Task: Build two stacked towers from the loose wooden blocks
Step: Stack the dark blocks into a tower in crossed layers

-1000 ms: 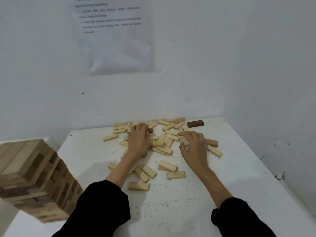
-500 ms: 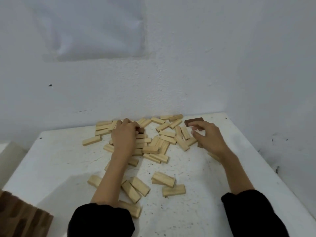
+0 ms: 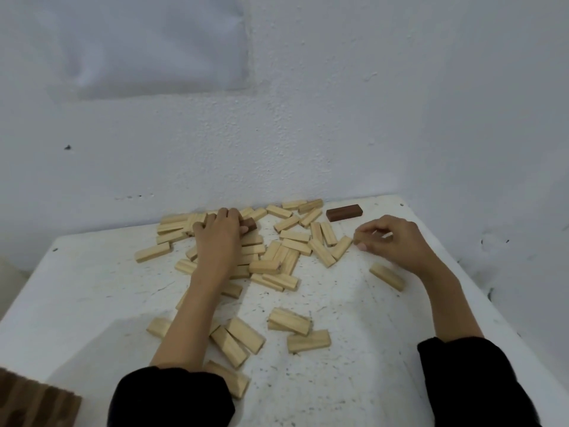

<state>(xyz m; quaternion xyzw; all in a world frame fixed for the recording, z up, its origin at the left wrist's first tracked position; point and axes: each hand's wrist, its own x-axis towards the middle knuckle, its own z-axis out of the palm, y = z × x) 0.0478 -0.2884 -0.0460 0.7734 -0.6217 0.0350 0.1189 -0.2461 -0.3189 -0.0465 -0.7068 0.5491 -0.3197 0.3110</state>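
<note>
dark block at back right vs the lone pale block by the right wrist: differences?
The dark block is brown; the pale block is light wood. The dark block lies along the wall; the pale block lies diagonally, nearer the camera. Both lie flat, untouched.

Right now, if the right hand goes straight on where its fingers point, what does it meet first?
Probably the slanted light block just left of the right hand; the gap looks tiny, but depth is unclear.
</note>
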